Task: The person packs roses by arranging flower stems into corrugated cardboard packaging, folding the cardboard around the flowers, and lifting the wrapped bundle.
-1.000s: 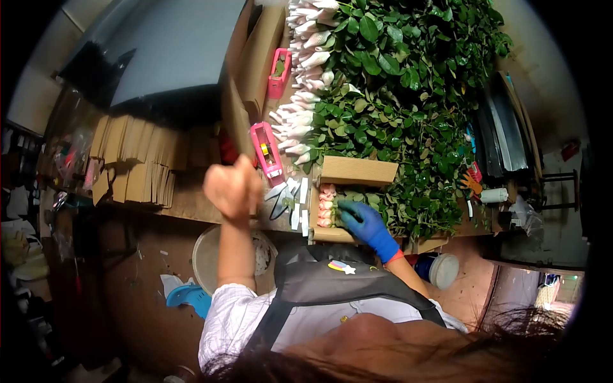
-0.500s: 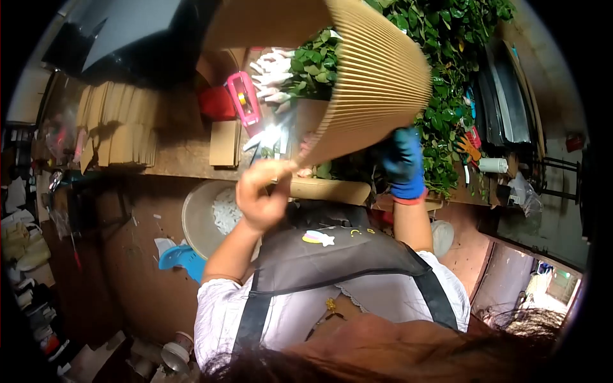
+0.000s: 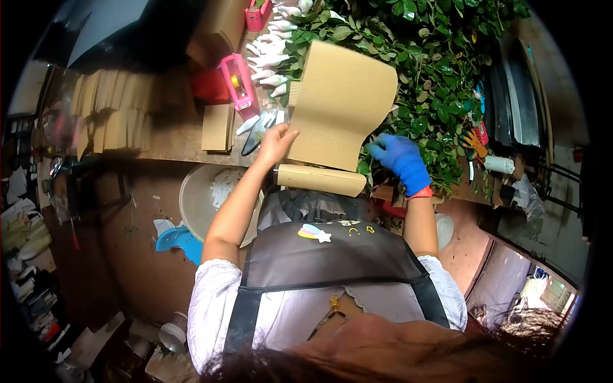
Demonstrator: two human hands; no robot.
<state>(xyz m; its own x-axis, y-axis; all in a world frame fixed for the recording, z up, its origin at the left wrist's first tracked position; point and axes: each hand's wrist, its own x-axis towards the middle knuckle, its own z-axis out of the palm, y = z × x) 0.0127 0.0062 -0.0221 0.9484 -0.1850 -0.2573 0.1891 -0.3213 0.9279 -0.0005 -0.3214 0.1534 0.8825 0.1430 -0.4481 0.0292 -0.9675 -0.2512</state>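
Note:
A tan corrugated cardboard sheet (image 3: 341,105) lies over the bench, its right side curling up. My bare left hand (image 3: 276,144) pinches it at the lower left edge. In a blue knitted glove, my right hand (image 3: 401,159) is just off the sheet's lower right side, fingers apart and pointing at it; I see nothing held there. Below the sheet, a rolled piece of corrugated cardboard (image 3: 321,180) rests along the bench's front edge. Behind it lie leafy green stems (image 3: 434,96) and a row of white-wrapped flower heads (image 3: 271,57).
A pink tape dispenser (image 3: 237,86) stands left of the wrapped heads, near a stack of small cardboard pieces (image 3: 218,127). More cardboard pieces (image 3: 112,121) fill the bench's left side. A white roll (image 3: 499,164) is at the right. A bin (image 3: 198,203) stands below the front edge.
The cardboard sheet has come down from a raised, bent position to lie flatter over the bench. My left hand has moved up and forward; my right hand has dropped slightly lower beside the sheet.

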